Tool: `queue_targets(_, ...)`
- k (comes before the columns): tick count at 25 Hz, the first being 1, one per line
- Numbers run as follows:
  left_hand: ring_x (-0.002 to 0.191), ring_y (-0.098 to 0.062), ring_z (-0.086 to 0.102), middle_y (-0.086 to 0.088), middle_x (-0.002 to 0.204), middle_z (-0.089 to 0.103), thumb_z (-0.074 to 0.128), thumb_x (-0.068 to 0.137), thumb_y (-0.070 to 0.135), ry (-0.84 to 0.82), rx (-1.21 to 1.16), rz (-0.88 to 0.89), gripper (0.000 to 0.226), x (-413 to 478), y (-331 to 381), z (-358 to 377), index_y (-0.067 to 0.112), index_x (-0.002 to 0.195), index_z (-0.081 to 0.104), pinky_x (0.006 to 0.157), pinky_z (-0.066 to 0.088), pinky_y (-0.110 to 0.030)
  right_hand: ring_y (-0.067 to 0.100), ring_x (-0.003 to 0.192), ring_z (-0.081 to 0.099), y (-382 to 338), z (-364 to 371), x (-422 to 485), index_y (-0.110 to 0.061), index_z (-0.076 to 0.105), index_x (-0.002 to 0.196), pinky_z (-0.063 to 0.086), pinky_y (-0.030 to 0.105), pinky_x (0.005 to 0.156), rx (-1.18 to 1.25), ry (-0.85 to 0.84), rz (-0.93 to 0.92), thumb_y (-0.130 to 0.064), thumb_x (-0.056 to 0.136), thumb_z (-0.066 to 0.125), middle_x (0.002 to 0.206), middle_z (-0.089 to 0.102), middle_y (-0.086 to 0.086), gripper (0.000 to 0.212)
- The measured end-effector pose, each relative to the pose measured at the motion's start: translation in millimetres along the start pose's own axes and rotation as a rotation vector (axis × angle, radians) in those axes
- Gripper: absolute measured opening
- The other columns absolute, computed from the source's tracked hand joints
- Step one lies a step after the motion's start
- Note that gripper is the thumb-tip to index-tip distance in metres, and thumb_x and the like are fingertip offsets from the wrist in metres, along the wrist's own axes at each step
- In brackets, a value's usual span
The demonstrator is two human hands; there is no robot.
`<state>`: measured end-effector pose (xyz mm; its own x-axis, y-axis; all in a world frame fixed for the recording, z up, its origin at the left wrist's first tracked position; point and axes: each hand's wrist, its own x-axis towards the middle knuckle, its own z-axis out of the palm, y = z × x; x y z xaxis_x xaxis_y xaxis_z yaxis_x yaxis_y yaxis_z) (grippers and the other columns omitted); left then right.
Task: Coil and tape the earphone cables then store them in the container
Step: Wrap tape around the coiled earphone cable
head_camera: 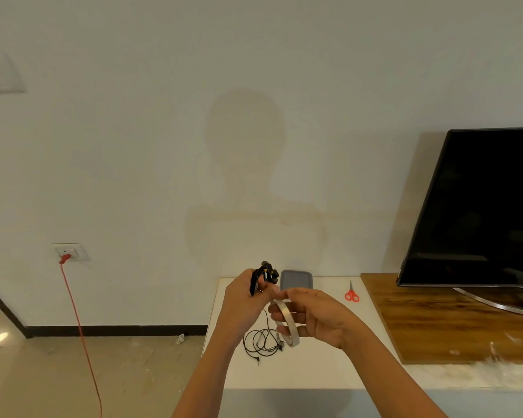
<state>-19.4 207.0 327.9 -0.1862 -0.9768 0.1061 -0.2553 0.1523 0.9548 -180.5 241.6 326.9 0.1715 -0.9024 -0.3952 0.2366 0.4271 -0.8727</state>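
My left hand (242,300) grips a coiled black earphone cable (264,274), held up above the white table (329,369). My right hand (311,318) holds a roll of clear tape (287,321), fingers through its ring. The thumbs of both hands meet near the roll's top edge. A second black earphone cable (261,343) lies loose on the table below my hands, its plug toward the front. A grey container (296,279) stands at the table's back, partly hidden by my hands.
Red-handled scissors (351,294) lie at the back right of the table. A wooden board (453,321) with a black TV (480,206) adjoins on the right. A red cord (79,333) hangs from a wall socket (68,251) at the left.
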Motion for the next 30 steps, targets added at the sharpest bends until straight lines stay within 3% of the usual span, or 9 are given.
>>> queue_targets(4,0.079,-0.022,0.061,-0.008,0.086,0.07,0.07,0.08,0.02,0.043,0.008,0.018,0.019,-2.7,-4.2,6.5,0.008,0.082,0.055,0.07,0.047,-0.027,0.028,0.084,0.07,10.4,5.1,7.3,0.0,0.066,0.103,0.058,0.043,0.075,0.175,0.142,-0.058,-0.007,0.089,0.06,0.091,0.071,0.019,0.017)
queue_targets(9,0.081,-0.015,0.064,0.001,0.087,0.07,0.068,0.083,0.019,0.153,-0.097,0.017,0.008,-9.6,-11.3,18.8,0.021,0.086,0.059,0.072,0.051,-0.027,0.034,0.101,0.067,19.5,10.4,10.0,-0.01,0.066,0.101,0.053,0.046,0.088,0.28,0.211,-0.256,-0.004,0.083,0.066,0.106,0.068,0.023,0.018)
queue_targets(11,0.082,-0.016,0.064,0.001,0.089,0.07,0.067,0.084,0.019,0.168,-0.135,0.022,0.008,-9.9,-11.9,20.7,0.022,0.088,0.061,0.076,0.052,-0.031,0.032,0.103,0.066,22.4,11.5,9.2,-0.013,0.066,0.105,0.054,0.04,0.081,0.29,0.193,-0.338,-0.006,0.085,0.065,0.111,0.065,0.022,0.022)
queue_targets(15,0.073,-0.002,0.059,0.012,0.079,0.067,0.063,0.087,0.016,0.165,-0.153,0.094,0.006,-7.8,-5.0,18.7,0.021,0.087,0.06,0.069,0.047,-0.013,0.031,0.103,0.064,27.9,10.7,5.9,-0.021,0.063,0.115,0.052,0.044,0.09,0.347,0.178,-0.411,-0.008,0.091,0.056,0.113,0.065,0.021,0.028)
queue_targets(18,0.07,-0.003,0.055,0.015,0.072,0.063,0.063,0.087,0.017,0.169,-0.146,0.117,0.007,-0.9,-3.5,16.0,0.021,0.083,0.059,0.071,0.045,-0.021,0.027,0.099,0.067,31.0,11.5,-0.6,-0.025,0.063,0.115,0.052,0.043,0.091,0.46,0.247,-0.419,-0.011,0.093,0.052,0.107,0.07,0.014,0.028)
queue_targets(20,0.073,-0.006,0.057,0.012,0.074,0.064,0.064,0.087,0.016,0.149,-0.149,0.134,0.007,2.8,-2.8,14.4,0.019,0.083,0.059,0.074,0.046,-0.027,0.024,0.093,0.07,32.8,11.6,-4.6,-0.024,0.064,0.113,0.053,0.038,0.088,0.317,0.293,-0.376,-0.02,0.096,0.048,0.099,0.073,0.011,0.023)
queue_targets(23,0.076,-0.006,0.061,0.011,0.077,0.069,0.065,0.085,0.009,0.06,-0.125,0.177,0.01,5.5,1.0,11.5,0.01,0.081,0.055,0.075,0.047,-0.026,0.014,0.076,0.063,28.8,7.5,-5.2,-0.021,0.072,0.098,0.051,0.026,0.077,-0.235,0.377,-0.241,-0.043,0.096,0.041,0.078,0.069,0.003,0.038)
queue_targets(25,0.076,-0.009,0.061,0.011,0.075,0.068,0.065,0.084,0.006,0.006,-0.09,0.207,0.01,7.4,3.2,8.2,0.005,0.082,0.055,0.073,0.046,-0.024,0.006,0.083,0.056,19.5,5.2,-4.6,-0.024,0.075,0.083,0.041,0.023,0.076,-0.513,0.337,-0.208,-0.054,0.092,0.04,0.086,0.067,-0.006,0.048)
queue_targets(30,0.073,-0.012,0.06,0.008,0.07,0.065,0.066,0.083,0.007,-0.076,-0.058,0.244,0.016,8.6,3.4,-0.4,0.017,0.076,0.056,0.071,0.043,-0.018,0.012,0.091,0.061,-4.0,2.6,-0.1,-0.013,0.072,0.092,0.045,0.024,0.085,-0.387,0.006,-0.136,-0.034,0.095,0.05,0.093,0.071,-0.002,0.031)
